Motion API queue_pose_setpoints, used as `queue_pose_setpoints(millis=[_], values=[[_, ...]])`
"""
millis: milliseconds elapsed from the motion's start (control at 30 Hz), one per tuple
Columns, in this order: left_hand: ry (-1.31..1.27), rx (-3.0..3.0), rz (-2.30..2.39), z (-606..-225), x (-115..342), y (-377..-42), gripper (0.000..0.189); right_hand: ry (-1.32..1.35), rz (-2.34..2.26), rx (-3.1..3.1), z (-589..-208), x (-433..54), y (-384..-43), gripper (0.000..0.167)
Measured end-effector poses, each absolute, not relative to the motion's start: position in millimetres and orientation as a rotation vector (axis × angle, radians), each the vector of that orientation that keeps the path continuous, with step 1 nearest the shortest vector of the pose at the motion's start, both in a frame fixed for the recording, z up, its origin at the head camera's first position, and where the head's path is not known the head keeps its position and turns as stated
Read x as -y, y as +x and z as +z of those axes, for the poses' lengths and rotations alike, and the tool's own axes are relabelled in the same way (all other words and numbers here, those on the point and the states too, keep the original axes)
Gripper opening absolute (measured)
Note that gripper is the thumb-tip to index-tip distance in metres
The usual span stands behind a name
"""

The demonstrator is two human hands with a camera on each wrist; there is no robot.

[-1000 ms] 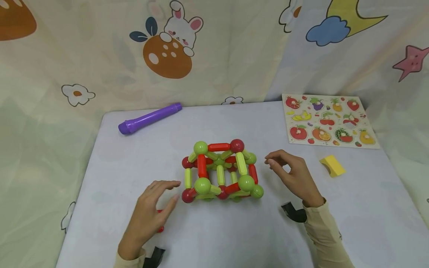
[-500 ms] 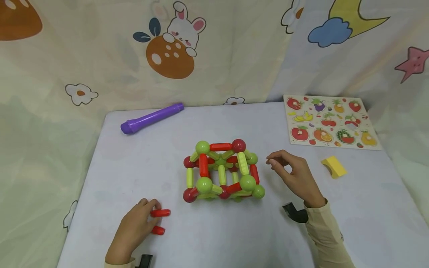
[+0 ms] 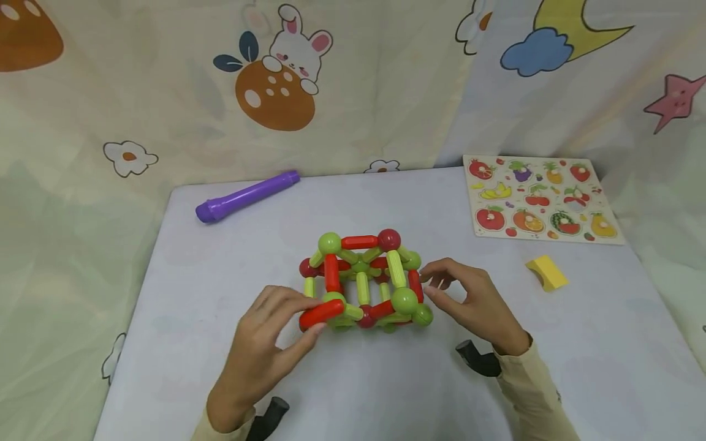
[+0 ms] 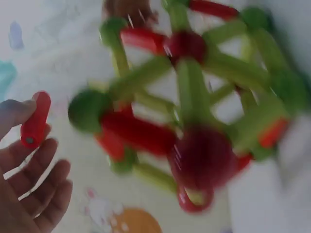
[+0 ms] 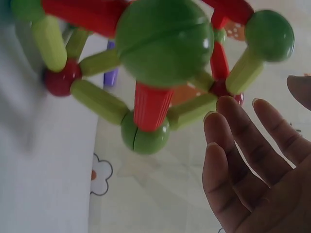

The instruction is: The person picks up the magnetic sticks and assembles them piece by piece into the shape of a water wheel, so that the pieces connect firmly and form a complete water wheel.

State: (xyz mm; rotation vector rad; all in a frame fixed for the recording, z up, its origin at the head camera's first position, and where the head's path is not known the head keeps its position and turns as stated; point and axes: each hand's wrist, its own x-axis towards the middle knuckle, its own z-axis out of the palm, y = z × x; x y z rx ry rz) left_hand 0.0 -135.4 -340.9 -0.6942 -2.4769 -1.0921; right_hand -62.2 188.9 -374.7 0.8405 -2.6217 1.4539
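A frame of magnetic rods and balls (image 3: 405,301), in red and lime green, stands in the middle of the table. My left hand (image 3: 267,343) pinches a loose red magnetic rod (image 3: 322,315) between thumb and fingers, at the frame's front left corner, overlapping a ball there in the head view. In the left wrist view a grey end shows on the rod (image 4: 36,119), apart from the frame. To the right, my right hand (image 3: 474,300) holds nothing; its loosely bent fingertips are close beside the frame's right side. The right wrist view shows these fingers (image 5: 248,145) near a dark red ball.
A purple toy microphone (image 3: 248,196) lies at the back left of the table. At the back right is a fruit puzzle board (image 3: 543,199), with a yellow arch block (image 3: 547,273) in front of it. A printed curtain (image 3: 386,92) hangs behind the table's far edge.
My left hand has picked up a red rod from the table's front left and brought it to the frame. My right hand has moved slightly left, closer to the frame.
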Motion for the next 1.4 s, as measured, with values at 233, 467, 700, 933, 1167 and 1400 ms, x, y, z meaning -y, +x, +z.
queue_pose_setpoints(millis=[233,467,700,933,1167,1400], values=[[-0.954,2.459,-0.799,-338.2,94.2,-20.9,0.024,0.901,1.495,2.637,-371.4,-180.5,-57.4,0.026],[-0.996,2.524,-0.647,-346.6,85.1,-27.7,0.025,0.948,1.514,2.621,-370.4,-179.6,-55.9,0.03],[-0.913,2.549,-0.747,-346.8,93.3,-27.7,0.036,0.997,1.59,2.604,-372.1,-176.3,-53.6,0.039],[-0.61,2.559,-0.917,-353.8,115.4,-19.0,0.038,1.046,1.625,2.562,-371.7,-172.1,-51.5,0.045],[-0.66,2.583,-1.299,-367.9,116.0,-14.4,0.028,1.057,1.627,2.55,-371.0,-170.6,-50.0,0.046],[-0.649,2.538,-1.488,-370.7,114.7,-11.5,0.027,1.08,1.642,2.521,-371.0,-166.3,-48.3,0.048]])
